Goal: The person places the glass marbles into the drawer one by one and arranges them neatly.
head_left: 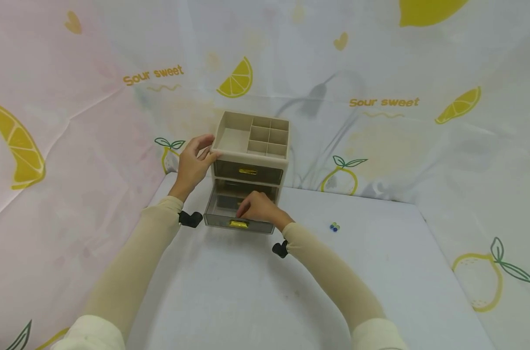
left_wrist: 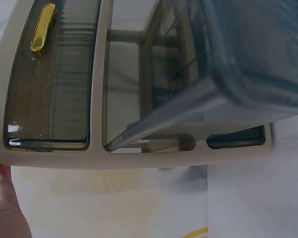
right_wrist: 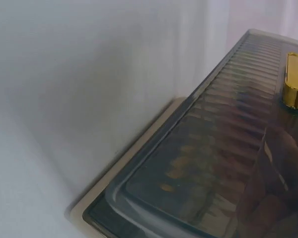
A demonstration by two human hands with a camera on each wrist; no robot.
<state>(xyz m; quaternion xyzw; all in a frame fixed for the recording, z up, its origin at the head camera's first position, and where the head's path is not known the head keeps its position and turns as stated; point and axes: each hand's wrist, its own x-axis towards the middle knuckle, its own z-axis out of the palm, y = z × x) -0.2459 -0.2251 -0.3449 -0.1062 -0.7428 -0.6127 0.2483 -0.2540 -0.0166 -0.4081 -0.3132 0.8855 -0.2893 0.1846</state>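
A beige drawer organizer [head_left: 250, 156] with smoky see-through drawers stands against the back cloth. One lower drawer [head_left: 216, 221] is pulled out; its gold handle [head_left: 238, 224] faces me. With thumb at the front rim and fingers along the side, my left hand [head_left: 194, 164] grips the organizer's upper left corner. In the left wrist view, part of the left hand [left_wrist: 9, 210] shows against its side. My right hand [head_left: 262, 208] reaches over the drawer front, fingers bent down inside. The fingertips are partly hidden, so anything between them is unclear. Only the drawer front [right_wrist: 198, 163] fills the right wrist view.
A small cluster of blue and yellowish marbles [head_left: 334, 227] lies on the white tabletop [head_left: 230, 291] to the right. The upper drawer [head_left: 265, 173] is closed. Divided compartments [head_left: 269, 133] form the organizer's top. A lemon-print cloth [head_left: 308, 63] rises behind and at the sides.
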